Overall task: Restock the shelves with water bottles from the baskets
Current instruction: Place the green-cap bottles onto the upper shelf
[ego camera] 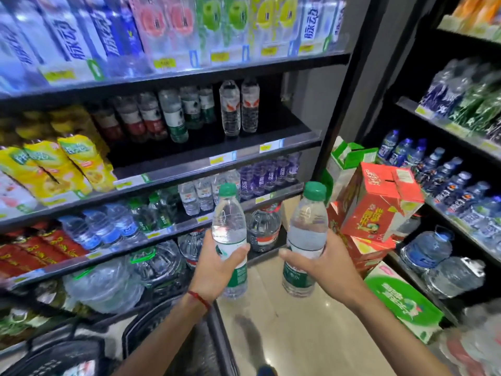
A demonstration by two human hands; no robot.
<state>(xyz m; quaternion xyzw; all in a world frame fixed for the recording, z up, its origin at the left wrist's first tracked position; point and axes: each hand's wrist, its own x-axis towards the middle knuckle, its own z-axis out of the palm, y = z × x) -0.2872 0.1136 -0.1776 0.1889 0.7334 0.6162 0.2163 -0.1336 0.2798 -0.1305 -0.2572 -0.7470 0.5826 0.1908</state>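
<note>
The left hand (217,270) grips a green-capped water bottle (229,226), the right hand (322,264) grips a second bottle (306,232), both upright and below the half-empty shelf (271,131). Neither is shelved yet; that shelf has bare space in front, so restocking seems far from finished

Grips a green-capped water bottle (229,221) upright in the left hand (217,270), left of the red carton (379,202). Grips a second bottle (307,226) in the right hand (325,267), nearer that carton. Faces a half-bare shelf (271,126) above, left of it.
</note>
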